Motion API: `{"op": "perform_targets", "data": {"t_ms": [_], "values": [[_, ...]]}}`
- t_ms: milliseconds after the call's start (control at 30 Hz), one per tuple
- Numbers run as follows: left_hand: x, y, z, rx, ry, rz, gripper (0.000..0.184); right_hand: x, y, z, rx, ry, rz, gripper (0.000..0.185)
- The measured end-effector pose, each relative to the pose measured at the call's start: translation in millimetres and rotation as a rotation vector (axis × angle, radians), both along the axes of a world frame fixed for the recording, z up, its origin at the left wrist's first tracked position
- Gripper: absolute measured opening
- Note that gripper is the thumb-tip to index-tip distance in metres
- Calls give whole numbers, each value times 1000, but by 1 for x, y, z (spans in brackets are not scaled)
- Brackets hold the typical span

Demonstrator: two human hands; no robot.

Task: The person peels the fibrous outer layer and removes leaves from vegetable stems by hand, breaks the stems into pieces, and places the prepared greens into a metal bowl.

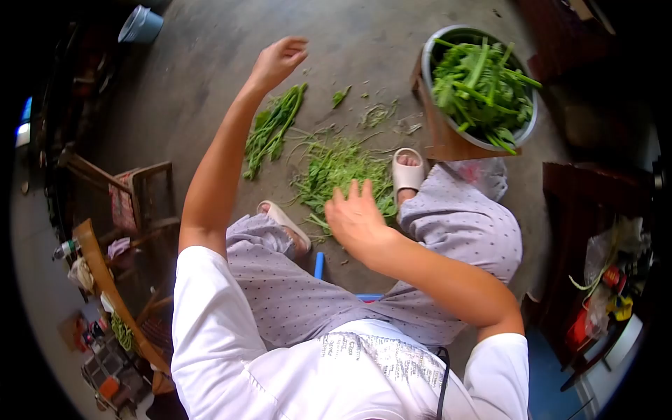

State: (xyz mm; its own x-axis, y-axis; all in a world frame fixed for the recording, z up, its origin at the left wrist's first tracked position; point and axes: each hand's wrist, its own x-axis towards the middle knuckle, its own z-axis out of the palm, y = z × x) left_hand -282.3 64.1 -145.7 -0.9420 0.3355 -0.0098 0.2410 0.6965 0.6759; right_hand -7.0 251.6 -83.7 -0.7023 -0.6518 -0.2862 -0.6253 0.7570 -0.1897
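My left hand [280, 61] is stretched out over the floor, past the top of a bundle of leafy green stalks [274, 129]. Its fingers are loosely bent, and I see nothing in them. With fingers spread and nothing held, my right hand [355, 213] hovers at the near edge of a heap of shredded greens and stem strings [343, 168]. Whether it touches the heap I cannot tell. A small sprig [341, 96] lies beyond the heap, among thin peelings [378, 114].
A metal basin [535, 115] heaped with green stalks [483, 84] stands on a wooden stool [442, 129] at the right. A plastic bag [483, 175] sits below it. At the left are a wooden chair [133, 189] and, farther off, a blue bucket [142, 25]. My slippered feet flank the heap.
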Motion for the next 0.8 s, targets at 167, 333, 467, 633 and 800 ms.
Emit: {"op": "perform_targets", "data": {"t_ms": [167,333,467,633,800], "values": [[73,-126,-150,-623,-439,6,38,-17,-14,-10,-296,110,4,25],[110,-123,-256,-482,-298,361,38,-37,-27,-4,-342,-9,-43,19],[113,-114,-287,-593,-248,483,36,-42,-29,-4,-101,-165,-37,9],[112,-136,-257,-435,-313,220,26,-36,-32,-2,33,-274,82,28],[112,-155,-138,-63,-542,115,31,-36,-33,-7,101,-153,77,26]]}}
